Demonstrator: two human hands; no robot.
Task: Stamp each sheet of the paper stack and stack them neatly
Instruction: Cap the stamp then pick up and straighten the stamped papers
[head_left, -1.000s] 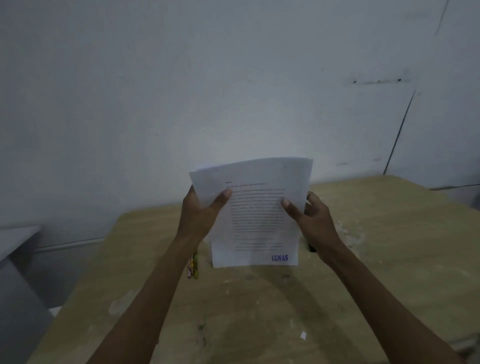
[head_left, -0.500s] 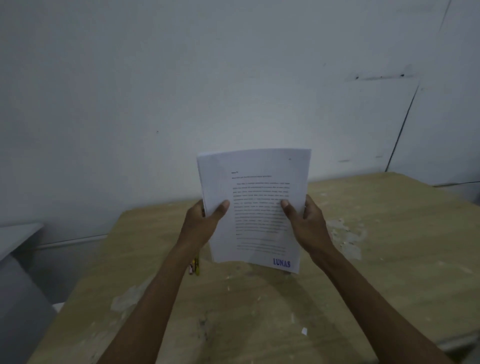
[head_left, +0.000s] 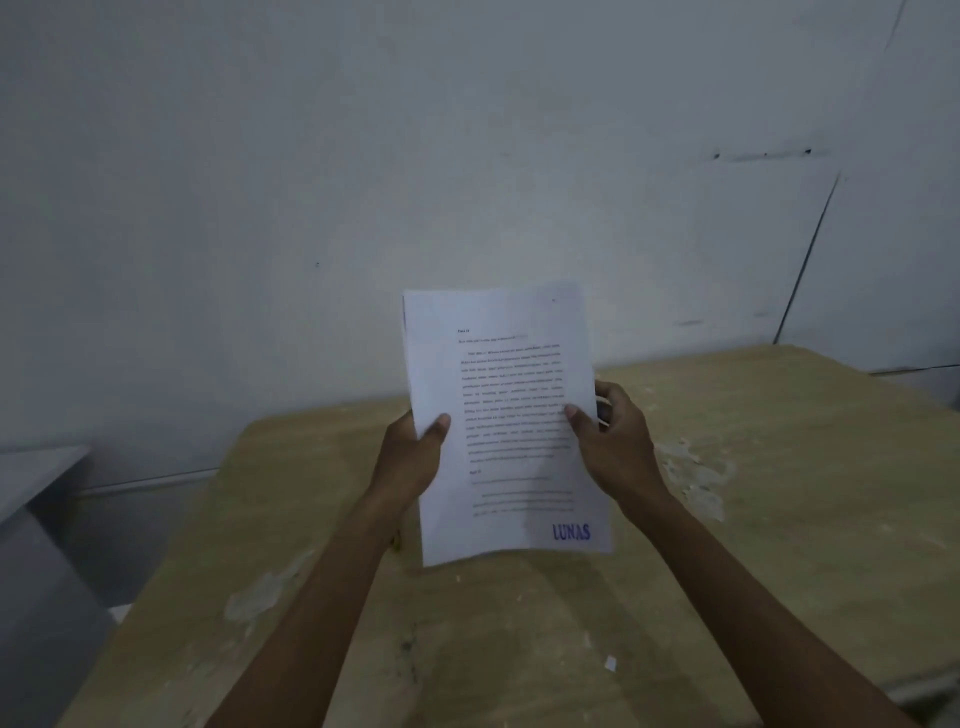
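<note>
White paper stack (head_left: 498, 415) upright; left hand (head_left: 413, 457), right hand (head_left: 615, 441) pinching side edges.

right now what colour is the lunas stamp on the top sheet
Blue-purple ink, the LUNAS stamp in the head view.

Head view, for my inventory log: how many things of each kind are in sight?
Hands: 2 (left, right)
Paper stack: 1
LUNAS stamp mark: 1
Table: 1
Paper scrap: 1
Total: 6
</note>
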